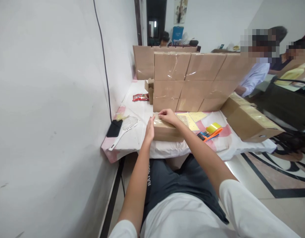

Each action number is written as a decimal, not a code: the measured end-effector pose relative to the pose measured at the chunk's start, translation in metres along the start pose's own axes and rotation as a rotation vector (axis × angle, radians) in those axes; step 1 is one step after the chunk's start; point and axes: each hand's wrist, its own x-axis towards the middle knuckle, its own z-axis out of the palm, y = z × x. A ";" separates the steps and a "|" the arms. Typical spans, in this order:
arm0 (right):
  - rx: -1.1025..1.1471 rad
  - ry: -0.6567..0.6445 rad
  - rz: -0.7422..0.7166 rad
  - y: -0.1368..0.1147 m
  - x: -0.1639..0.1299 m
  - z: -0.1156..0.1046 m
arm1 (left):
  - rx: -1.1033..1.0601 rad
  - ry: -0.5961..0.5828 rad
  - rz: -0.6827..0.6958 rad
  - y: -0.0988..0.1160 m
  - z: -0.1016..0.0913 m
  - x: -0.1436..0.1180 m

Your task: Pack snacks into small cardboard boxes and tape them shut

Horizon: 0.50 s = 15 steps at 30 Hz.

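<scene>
Small box (167,130) under the hands: plain brown cardboard w/ shiny clear tape on top. Stacked boxes (192,82) far behind: same brown, glossy tape streaks. Two boxes at right (251,124): brown w/ pale yellow strips on top. Table cloth (142,112): white w/ pink patches. Near left: phone (114,128) black, perforated paddle (126,127) white w/ dot-hole pattern. Far left: snack packet (140,97) red w/ white print. Right of small box: pale yellow sheets (194,118), tape roll (214,127) bright yellow, dispenser (212,134) orange, w/ blue & black bits beside. Wall (48,99): white, black cable (104,66) down it. Floor (278,178): cream & brownish w/ black curved lines.
</scene>
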 end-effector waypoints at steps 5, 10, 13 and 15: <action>-0.156 0.027 -0.052 0.011 -0.001 0.005 | 0.064 0.117 0.083 0.001 0.002 -0.013; -0.395 0.072 -0.151 0.012 -0.006 0.008 | 0.201 0.220 0.292 0.001 0.002 -0.021; -0.412 0.164 -0.123 0.015 -0.004 0.009 | 0.259 0.243 0.312 0.003 0.001 -0.023; -0.423 0.193 -0.092 0.016 -0.003 0.010 | 0.276 0.265 0.352 0.004 -0.001 -0.026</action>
